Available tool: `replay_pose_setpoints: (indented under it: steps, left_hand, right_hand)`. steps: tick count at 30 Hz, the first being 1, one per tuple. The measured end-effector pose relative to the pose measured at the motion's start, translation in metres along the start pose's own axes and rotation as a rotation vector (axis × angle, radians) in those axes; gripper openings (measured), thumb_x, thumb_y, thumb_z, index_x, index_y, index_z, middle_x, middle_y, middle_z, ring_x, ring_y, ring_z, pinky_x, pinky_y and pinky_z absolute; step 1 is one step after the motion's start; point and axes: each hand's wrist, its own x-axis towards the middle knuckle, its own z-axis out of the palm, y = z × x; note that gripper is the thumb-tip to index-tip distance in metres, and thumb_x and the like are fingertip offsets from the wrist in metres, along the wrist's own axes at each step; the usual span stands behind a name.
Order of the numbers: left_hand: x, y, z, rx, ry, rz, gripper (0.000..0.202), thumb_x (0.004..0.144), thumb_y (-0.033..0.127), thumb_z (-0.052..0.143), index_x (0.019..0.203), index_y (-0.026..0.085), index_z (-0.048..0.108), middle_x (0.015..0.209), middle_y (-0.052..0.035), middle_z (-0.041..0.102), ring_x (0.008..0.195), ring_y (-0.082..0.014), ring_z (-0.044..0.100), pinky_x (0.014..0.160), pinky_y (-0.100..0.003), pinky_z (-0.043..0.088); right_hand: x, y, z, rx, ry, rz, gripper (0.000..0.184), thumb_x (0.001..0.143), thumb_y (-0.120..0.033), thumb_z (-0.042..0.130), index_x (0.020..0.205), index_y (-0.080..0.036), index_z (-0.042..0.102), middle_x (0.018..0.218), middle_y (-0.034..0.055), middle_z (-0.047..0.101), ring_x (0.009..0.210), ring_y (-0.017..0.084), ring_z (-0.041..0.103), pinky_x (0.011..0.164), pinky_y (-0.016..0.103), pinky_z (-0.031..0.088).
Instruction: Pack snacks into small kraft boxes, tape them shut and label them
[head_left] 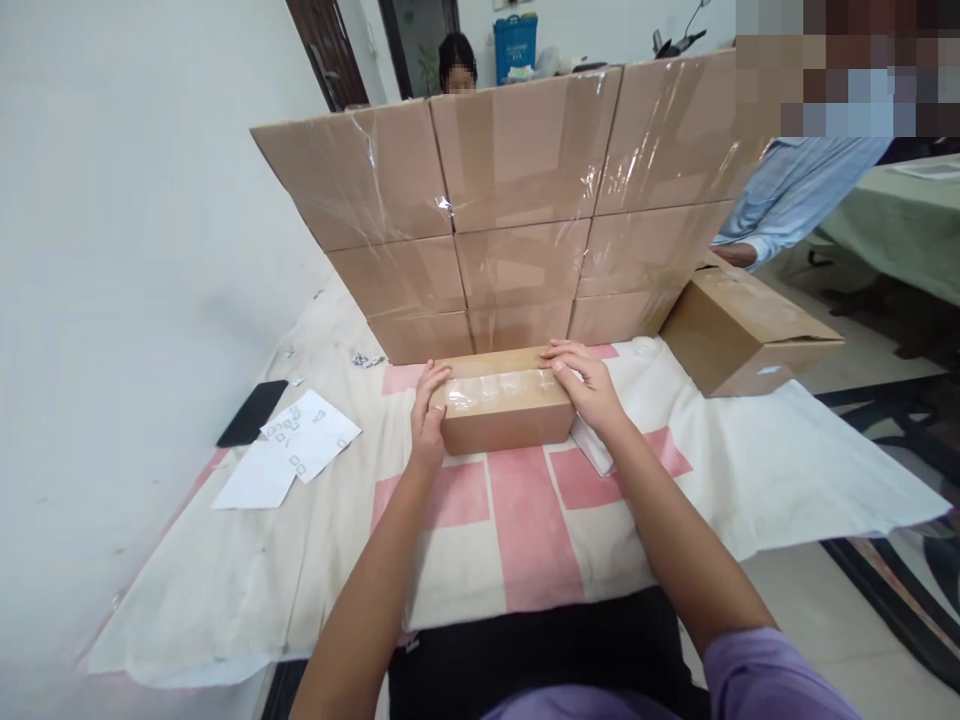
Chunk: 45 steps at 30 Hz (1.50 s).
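Note:
A small brown cardboard box (510,425) with clear tape along its top sits on the cloth-covered table in front of me. My left hand (430,415) grips its left end, thumb on the near side and fingers over the top edge. At the opposite end, my right hand (585,385) holds the top right corner, its fingers lying over the top. Something white and flat (594,447), partly hidden, lies beside the box under my right hand. Just behind stands a wall of stacked, taped cardboard boxes (521,175).
White paper sheets (311,440) and a black flat object (253,413) lie at the left. Another cardboard box (750,330) stands at the right, near a person's blue sleeve (802,190). Behind the stack, another person's head (457,62) shows. A white wall (135,250) borders the left.

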Motion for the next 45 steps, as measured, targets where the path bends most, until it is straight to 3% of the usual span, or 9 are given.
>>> replay_pose_setpoints:
  steps: [4,9,12,17,25,30,32,37,45]
  left_hand:
    - [0.005,0.004,-0.007,0.075,-0.014,0.087,0.036,0.102,0.045,0.047,0.111,0.022,0.074,0.128,-0.0102,0.070,0.143,-0.0311,0.049,0.120,-0.061,0.035]
    - [0.008,0.004,-0.013,0.145,0.001,0.092,0.037,0.103,0.039,0.046,0.091,0.021,0.076,0.110,-0.0081,0.077,0.132,-0.0294,0.060,0.113,-0.060,0.044]
    - [0.010,0.003,-0.016,0.146,0.018,0.139,0.036,0.104,0.034,0.044,0.092,0.021,0.075,0.109,-0.0083,0.078,0.129,-0.0278,0.063,0.110,-0.057,0.048]
    - [0.013,0.012,-0.027,0.407,-0.147,0.343,0.018,0.096,0.031,0.060,0.100,0.021,0.073,0.109,-0.0087,0.078,0.111,-0.0262,0.071,0.102,-0.049,0.049]
    - [0.019,0.028,-0.028,0.550,-0.104,0.444,0.015,0.092,0.022,0.063,0.103,0.022,0.074,0.109,-0.0086,0.076,0.109,-0.0262,0.069,0.096,-0.046,0.050]
    - [-0.014,0.077,0.026,0.366,0.057,0.802,0.011,0.087,0.019,0.063,0.077,0.021,0.058,0.098,-0.0069,0.076,0.094,-0.0227,0.069,0.080,-0.038,0.053]
    - [-0.032,0.096,0.069,0.152,-0.100,0.690,0.006,0.088,0.025,0.064,0.092,0.023,0.059,0.097,-0.0059,0.075,0.094,-0.0209,0.070,0.081,-0.036,0.055]
    - [-0.044,0.095,0.161,0.267,-0.642,0.311,0.087,0.079,0.047,0.075,0.150,0.015,0.036,0.164,-0.0245,0.030,0.153,-0.0397,0.032,0.117,-0.056,0.040]
    - [-0.045,0.055,0.188,0.189,-0.699,0.108,0.111,0.066,0.049,0.081,0.157,0.017,0.026,0.170,-0.0194,0.019,0.146,-0.0388,0.042,0.117,-0.053,0.041]
  right_hand:
    - [0.001,-0.004,0.000,-0.003,-0.004,0.006,0.036,0.099,-0.048,0.051,0.090,-0.023,0.076,0.111,0.0109,0.075,0.128,0.029,0.060,0.113,0.051,0.043]
    - [-0.014,-0.012,-0.019,0.099,0.012,0.232,0.044,0.094,-0.042,0.062,0.135,-0.026,0.061,0.128,0.0083,0.073,0.131,0.027,0.061,0.115,0.050,0.042]
    - [-0.037,-0.011,-0.047,0.116,0.084,0.459,0.034,0.089,-0.044,0.064,0.115,-0.023,0.069,0.124,0.0094,0.073,0.123,0.028,0.064,0.108,0.046,0.047]
    - [-0.078,-0.005,-0.084,0.065,-0.131,0.849,0.029,0.079,-0.046,0.070,0.083,-0.018,0.075,0.098,0.0084,0.078,0.101,0.030,0.069,0.090,0.040,0.054]
    - [-0.085,-0.002,-0.082,0.168,-0.189,1.135,0.024,0.073,-0.040,0.072,0.078,-0.017,0.073,0.077,0.0075,0.074,0.074,0.021,0.068,0.063,0.027,0.049]
    - [-0.082,-0.007,-0.079,0.262,-0.172,1.208,0.018,0.067,-0.033,0.070,0.071,-0.016,0.069,0.069,0.0065,0.070,0.062,0.017,0.063,0.055,0.025,0.043]
    - [-0.083,-0.009,-0.076,0.287,-0.158,1.209,0.016,0.064,-0.030,0.072,0.068,-0.016,0.067,0.062,0.0045,0.065,0.057,0.015,0.058,0.051,0.025,0.040]
    - [-0.082,-0.014,-0.072,0.329,-0.091,1.152,0.020,0.064,-0.035,0.073,0.067,-0.016,0.065,0.059,0.0016,0.060,0.054,0.013,0.051,0.049,0.026,0.037]
    - [-0.105,-0.024,-0.072,0.235,0.163,0.919,0.034,0.068,-0.049,0.079,0.064,-0.020,0.061,0.081,0.0025,0.066,0.077,0.017,0.060,0.069,0.027,0.046]
